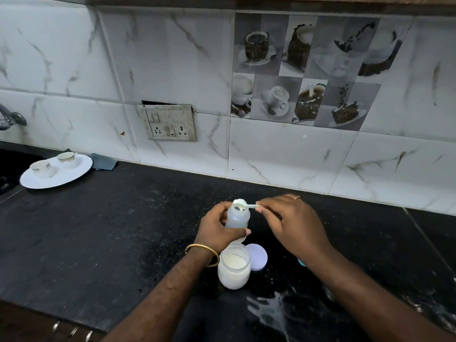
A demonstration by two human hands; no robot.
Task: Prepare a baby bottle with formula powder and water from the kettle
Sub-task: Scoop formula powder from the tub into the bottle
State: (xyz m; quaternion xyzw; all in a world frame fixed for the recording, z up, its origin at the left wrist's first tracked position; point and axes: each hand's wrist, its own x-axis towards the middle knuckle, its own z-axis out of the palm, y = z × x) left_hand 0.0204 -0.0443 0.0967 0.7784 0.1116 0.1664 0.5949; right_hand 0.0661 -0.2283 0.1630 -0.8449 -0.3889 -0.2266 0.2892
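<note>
My left hand (218, 229) grips a translucent baby bottle (237, 217) with its mouth uncovered, held upright just above the black counter. My right hand (293, 222) pinches the handle of a small white scoop (240, 204), whose bowl sits over the bottle's mouth with pale powder in it. In front of the bottle stands an open glass jar (234, 269) of off-white formula powder. Its pale lilac lid (257, 260) lies flat beside it on the right. No kettle is in view.
A white plate (74, 175) with two small cups sits at the far left by the sink, a grey cloth (103, 162) behind it. A wall socket panel (170, 123) is on the tiled backsplash. A small blue object (301, 262) peeks from under my right wrist.
</note>
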